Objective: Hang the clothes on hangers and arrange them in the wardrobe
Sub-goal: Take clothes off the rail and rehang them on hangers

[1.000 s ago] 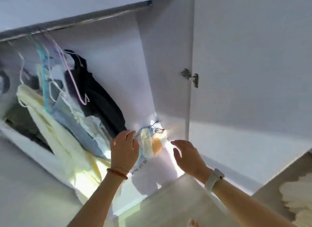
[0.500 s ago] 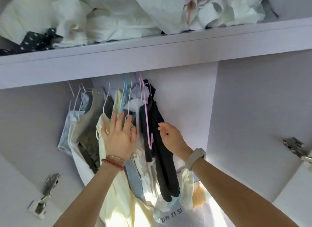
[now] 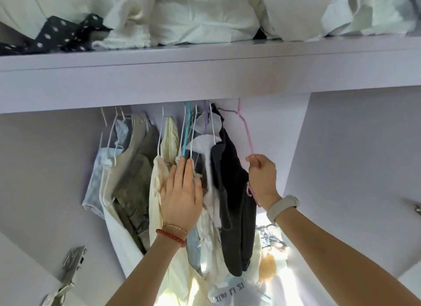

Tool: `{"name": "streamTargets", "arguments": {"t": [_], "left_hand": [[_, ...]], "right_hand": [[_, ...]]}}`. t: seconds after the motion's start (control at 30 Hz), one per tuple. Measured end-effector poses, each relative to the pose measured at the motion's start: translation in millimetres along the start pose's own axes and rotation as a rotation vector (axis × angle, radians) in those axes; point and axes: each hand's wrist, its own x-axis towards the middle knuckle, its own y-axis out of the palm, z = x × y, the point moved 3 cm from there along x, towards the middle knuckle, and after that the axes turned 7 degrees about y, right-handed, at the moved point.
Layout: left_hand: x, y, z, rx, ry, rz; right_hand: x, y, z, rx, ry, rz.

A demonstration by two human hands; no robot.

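Observation:
Several garments hang on wire hangers under the wardrobe shelf [image 3: 205,77]: a pale blue one [image 3: 95,180], an olive one [image 3: 134,182], a cream one [image 3: 159,187] and a black garment [image 3: 230,191]. My left hand [image 3: 182,191] lies flat with straight fingers against the cream and white clothes. My right hand [image 3: 262,180] pinches the lower arm of a pink hanger [image 3: 247,132] that carries the black garment at the right end of the row. The hanger hooks pass out of sight behind the shelf front; the rail is hidden.
White bedding [image 3: 205,14] and a black dotted cloth [image 3: 61,36] fill the top shelf. Door hinges show at lower left [image 3: 70,264] and at the right edge [image 3: 418,209]. A bag with printed text [image 3: 230,292] lies on the wardrobe floor. Bare wall is right of the pink hanger.
The view rose from the wardrobe floor to the hanging row. Both hands came up from the bag; the left now presses the clothes and the right has taken the pink hanger and drawn it rightward.

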Motion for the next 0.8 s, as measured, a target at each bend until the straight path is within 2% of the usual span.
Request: {"name": "streamTargets", "arguments": {"t": [0.2,0.47,0.6,0.73,0.8], "left_hand": [[0.5,-2.6,13.1,-0.036,0.032,-0.003],[-1.9,-0.4,5.0,-0.113,0.062,0.010],[-1.3,-0.4,0.8,-0.141,0.081,0.017],[-1.3,-2.1,-8.1,-0.100,0.062,0.084],[-5.1,-6.8,-15.8,-0.065,0.024,0.062]], "right_hand": [[6.7,-31.4,-5.4,0.054,0.054,-0.217],[9.8,-69.1,12.9,-0.013,0.043,-0.304],[1.0,-85.6,19.3,0.036,0.029,-0.368],[-15.1,-112.7,12.2,0.042,0.067,-0.366],[-34.3,-129.6,-3.9,0.041,0.116,-0.360]]}}
